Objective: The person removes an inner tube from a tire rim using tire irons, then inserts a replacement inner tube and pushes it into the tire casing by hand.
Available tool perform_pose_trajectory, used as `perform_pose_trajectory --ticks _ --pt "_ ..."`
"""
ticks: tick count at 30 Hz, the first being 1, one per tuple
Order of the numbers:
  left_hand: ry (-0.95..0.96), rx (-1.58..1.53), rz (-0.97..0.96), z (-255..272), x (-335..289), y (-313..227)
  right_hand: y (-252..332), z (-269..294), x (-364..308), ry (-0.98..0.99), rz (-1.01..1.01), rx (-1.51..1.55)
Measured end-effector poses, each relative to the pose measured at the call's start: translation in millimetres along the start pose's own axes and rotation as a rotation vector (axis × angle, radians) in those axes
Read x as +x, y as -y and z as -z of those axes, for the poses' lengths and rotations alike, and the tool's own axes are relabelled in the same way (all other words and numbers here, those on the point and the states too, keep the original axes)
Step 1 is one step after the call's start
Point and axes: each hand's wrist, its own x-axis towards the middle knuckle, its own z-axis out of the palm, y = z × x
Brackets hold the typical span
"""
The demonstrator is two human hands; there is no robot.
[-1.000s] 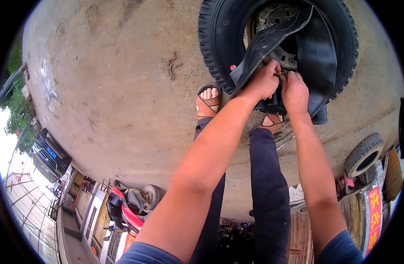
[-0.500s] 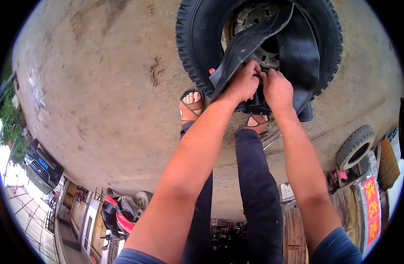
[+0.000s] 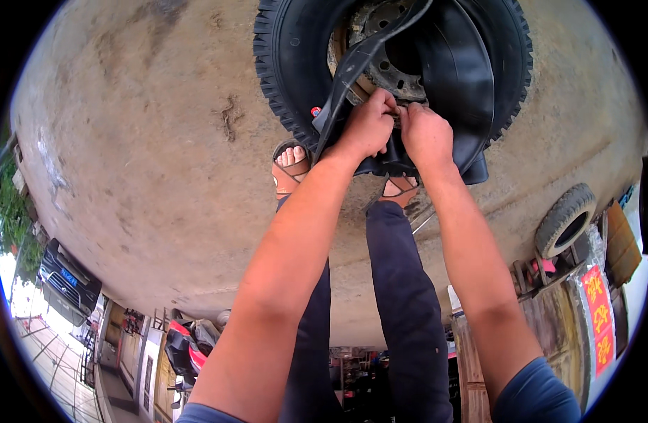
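A large black tyre (image 3: pixel 285 70) with chunky tread lies on the ground in front of my feet. Inside it a worn metal wheel rim (image 3: pixel 401 83) with round holes shows. A wide black rubber flap (image 3: pixel 459 67) rises out of the tyre, its left part bent up in a curved sheet. My left hand (image 3: pixel 368 127) and my right hand (image 3: pixel 428 134) meet at the near side of the rim, between the sides of the flap. Both have fingers pinched together, tips almost touching. What sits between the fingertips is small and mostly hidden.
My sandalled feet (image 3: pixel 291 169) stand close to the tyre's near edge. A thin metal rod (image 3: pixel 423 220) lies by my right leg. Another tyre (image 3: pixel 565 220) leans at the right beside wooden boards. A red motorbike (image 3: pixel 196 352) and a dark car (image 3: pixel 66 282) stand at the left.
The tyre and my hands sit further left in the picture, with the whole view shifted. The flap's left sheet stands steeper, uncovering more of the rim. Both hands stay pinched close together.
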Motion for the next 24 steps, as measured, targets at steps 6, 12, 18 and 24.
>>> perform_pose_trajectory --ticks 6,12,18,24 --pt "-0.043 -0.018 -0.005 -2 0 -1 -4 2 -2 -0.041 0.068 0.063" --pt "-0.013 -0.009 0.027 1 -2 -2 1 1 1 -0.038 0.056 0.060" --pt "-0.038 -0.010 -0.011 -13 0 -2 -10 5 0 0.065 -0.031 0.039" --pt "-0.434 0.318 -0.317 6 -18 5 64 0 -10 -0.048 -0.031 0.486"
